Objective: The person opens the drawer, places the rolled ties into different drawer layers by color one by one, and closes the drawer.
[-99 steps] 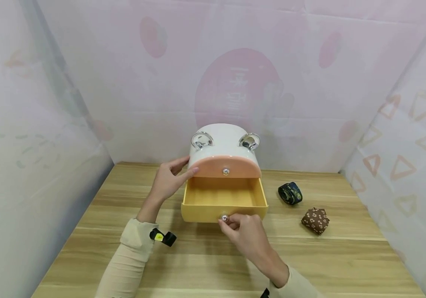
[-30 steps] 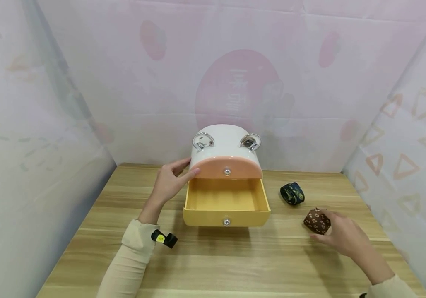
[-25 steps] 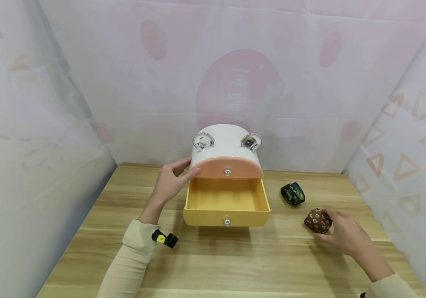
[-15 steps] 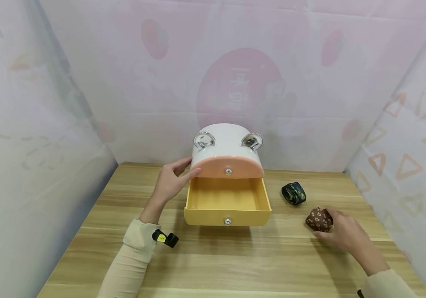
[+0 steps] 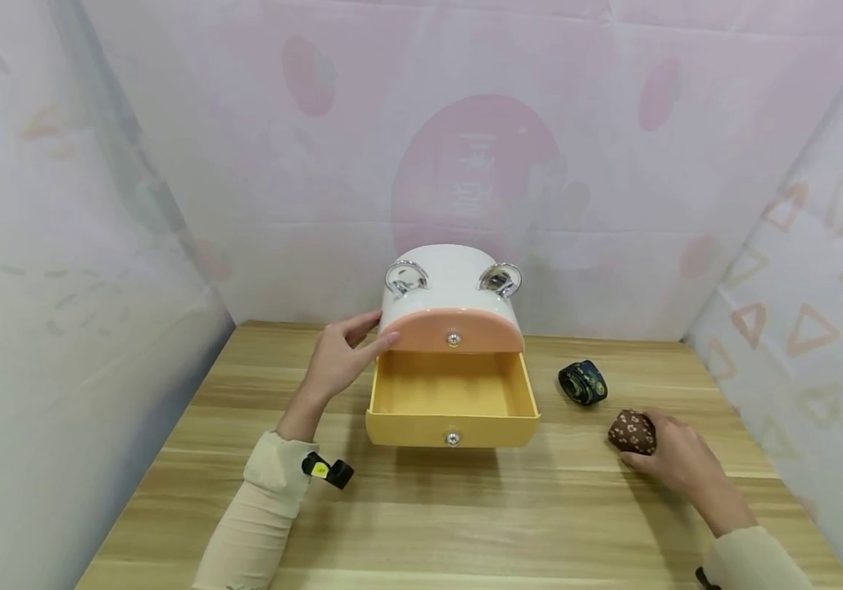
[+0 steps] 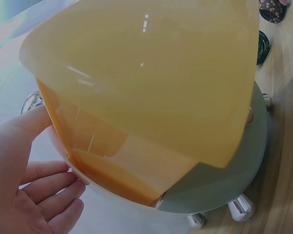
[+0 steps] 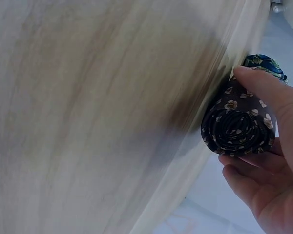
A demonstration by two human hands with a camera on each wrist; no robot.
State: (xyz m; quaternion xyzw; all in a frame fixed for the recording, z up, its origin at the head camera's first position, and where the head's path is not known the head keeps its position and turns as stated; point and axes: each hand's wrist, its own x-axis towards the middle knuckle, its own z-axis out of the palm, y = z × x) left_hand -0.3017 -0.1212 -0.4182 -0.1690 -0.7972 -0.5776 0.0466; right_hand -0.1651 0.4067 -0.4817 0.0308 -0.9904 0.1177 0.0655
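A small storage box [image 5: 445, 274] has a white domed top, an orange upper drawer front [image 5: 428, 332] and a yellow lower drawer [image 5: 414, 429], which is pulled out with nothing in it. My left hand [image 5: 336, 358] holds the box at its left front edge, thumb on the front and fingers along the side. At the right, my right hand [image 5: 679, 459] grips a rolled brown flowered necktie [image 5: 632, 432] between thumb and fingers; its spiral end faces the right wrist view. Behind it lies a rolled dark blue patterned necktie [image 5: 583, 383].
Silver ear-shaped pieces [image 5: 407, 279] stick up from the box top. Clear knobs [image 5: 453, 438] sit on the drawer fronts, and silver feet [image 6: 241, 208] show underneath. Everything stands on a wooden table [image 5: 421, 524], with printed cloth walls [image 5: 281, 164] at the back and both sides.
My right hand has let go of the yellow drawer's knob, moved right and taken hold of the brown necktie, which has turned slightly. My left hand stays on the box.
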